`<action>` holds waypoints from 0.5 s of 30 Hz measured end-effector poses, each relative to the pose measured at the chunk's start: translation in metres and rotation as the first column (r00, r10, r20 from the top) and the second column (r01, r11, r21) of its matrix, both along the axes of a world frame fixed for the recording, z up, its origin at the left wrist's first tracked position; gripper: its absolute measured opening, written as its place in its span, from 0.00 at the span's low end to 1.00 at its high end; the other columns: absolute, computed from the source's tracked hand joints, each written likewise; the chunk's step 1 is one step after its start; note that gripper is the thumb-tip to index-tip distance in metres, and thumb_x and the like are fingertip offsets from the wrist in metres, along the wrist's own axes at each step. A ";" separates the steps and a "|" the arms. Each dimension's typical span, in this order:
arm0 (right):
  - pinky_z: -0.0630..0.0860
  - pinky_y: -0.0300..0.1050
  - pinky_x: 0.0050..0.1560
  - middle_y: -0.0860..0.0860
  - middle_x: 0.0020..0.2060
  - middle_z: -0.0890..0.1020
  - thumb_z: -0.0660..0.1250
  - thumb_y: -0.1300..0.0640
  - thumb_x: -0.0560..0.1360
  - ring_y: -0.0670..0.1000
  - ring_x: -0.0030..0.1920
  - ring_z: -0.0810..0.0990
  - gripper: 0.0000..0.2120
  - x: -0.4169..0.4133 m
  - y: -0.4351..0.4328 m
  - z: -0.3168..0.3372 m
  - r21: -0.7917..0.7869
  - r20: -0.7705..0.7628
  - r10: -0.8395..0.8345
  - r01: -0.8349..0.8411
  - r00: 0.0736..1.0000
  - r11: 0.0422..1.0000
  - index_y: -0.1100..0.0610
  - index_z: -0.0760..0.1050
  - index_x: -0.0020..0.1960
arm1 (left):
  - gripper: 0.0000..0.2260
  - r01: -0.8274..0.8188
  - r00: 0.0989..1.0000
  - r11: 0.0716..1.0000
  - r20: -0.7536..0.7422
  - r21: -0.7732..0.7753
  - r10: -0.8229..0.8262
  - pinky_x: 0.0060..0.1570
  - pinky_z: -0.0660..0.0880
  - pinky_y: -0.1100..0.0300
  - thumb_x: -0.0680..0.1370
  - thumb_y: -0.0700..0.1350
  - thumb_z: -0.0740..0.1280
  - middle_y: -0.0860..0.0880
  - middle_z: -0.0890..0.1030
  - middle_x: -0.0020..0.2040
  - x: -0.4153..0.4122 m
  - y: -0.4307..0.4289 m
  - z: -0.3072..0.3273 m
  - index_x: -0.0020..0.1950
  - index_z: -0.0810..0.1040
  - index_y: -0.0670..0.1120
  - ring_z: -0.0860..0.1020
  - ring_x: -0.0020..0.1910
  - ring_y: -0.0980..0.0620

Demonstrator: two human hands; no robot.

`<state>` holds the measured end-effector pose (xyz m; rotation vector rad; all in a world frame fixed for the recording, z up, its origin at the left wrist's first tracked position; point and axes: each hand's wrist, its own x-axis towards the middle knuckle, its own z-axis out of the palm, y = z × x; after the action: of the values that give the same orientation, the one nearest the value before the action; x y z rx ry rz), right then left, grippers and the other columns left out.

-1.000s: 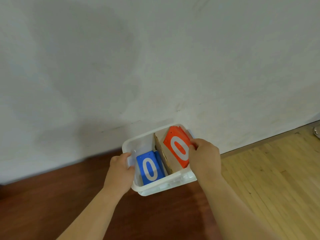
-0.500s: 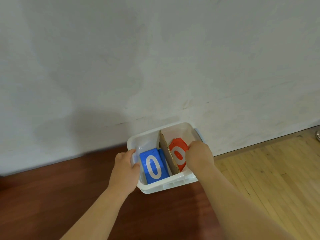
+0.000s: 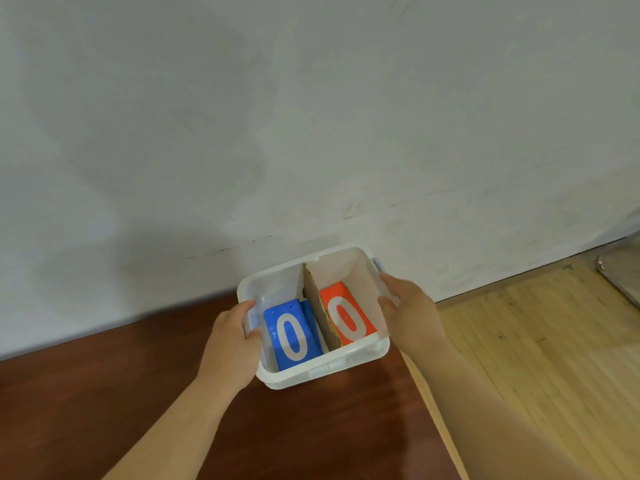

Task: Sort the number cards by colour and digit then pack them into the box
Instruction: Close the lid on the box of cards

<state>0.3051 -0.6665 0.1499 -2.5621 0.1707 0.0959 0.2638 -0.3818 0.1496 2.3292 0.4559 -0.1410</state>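
Note:
A white plastic box (image 3: pixel 322 370) stands on the dark wooden table by the wall. A cardboard divider (image 3: pixel 317 306) splits it in two. The left half holds a stack of blue cards (image 3: pixel 291 336) with a white 0 on top. In the right half lies a stack of red cards (image 3: pixel 346 315), also topped by a white 0. My left hand (image 3: pixel 232 344) grips the box's left rim, thumb inside. My right hand (image 3: pixel 410 308) holds the right rim, with the thumb against the inner wall.
The dark table (image 3: pixel 121 393) ends just right of the box. A light wooden floor (image 3: pixel 540 358) lies beyond the table's right edge. A white wall (image 3: pixel 311 116) rises right behind the box. A metal object (image 3: pixel 620 275) shows at the far right edge.
My right hand lowered the red cards into the right half, let go of them and moved to the box's right rim. The left hand kept hold of the left rim.

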 end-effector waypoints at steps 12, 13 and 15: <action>0.76 0.36 0.42 0.42 0.56 0.81 0.59 0.36 0.79 0.44 0.49 0.79 0.23 -0.078 0.014 0.040 0.338 -0.016 -0.090 0.090 0.996 0.937 0.39 0.68 0.72 | 0.23 -0.044 0.996 0.997 0.072 -0.060 0.048 0.46 0.72 0.62 0.79 0.41 0.68 0.55 0.76 0.60 -0.080 0.039 0.044 0.71 0.72 0.57 0.76 0.52 0.58; 0.76 0.36 0.41 0.42 0.55 0.81 0.59 0.36 0.79 0.44 0.48 0.80 0.22 -0.091 0.018 0.039 0.325 -0.034 -0.080 0.086 0.996 0.942 0.39 0.68 0.72 | 0.22 -0.053 0.996 0.996 0.066 -0.068 0.058 0.44 0.71 0.63 0.79 0.41 0.68 0.55 0.77 0.60 -0.095 0.042 0.043 0.71 0.73 0.57 0.76 0.51 0.58; 0.76 0.35 0.37 0.41 0.50 0.81 0.59 0.37 0.79 0.43 0.44 0.81 0.22 -0.119 0.024 0.035 0.294 -0.074 -0.058 0.078 0.996 0.953 0.40 0.68 0.71 | 0.22 -0.069 0.996 0.994 0.045 -0.087 0.073 0.43 0.72 0.64 0.79 0.41 0.68 0.55 0.76 0.60 -0.127 0.047 0.036 0.71 0.73 0.56 0.76 0.51 0.58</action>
<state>0.1863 -0.6420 0.1852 -2.2523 0.2494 0.1651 0.1370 -0.3351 0.1859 2.2247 0.4979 -0.0685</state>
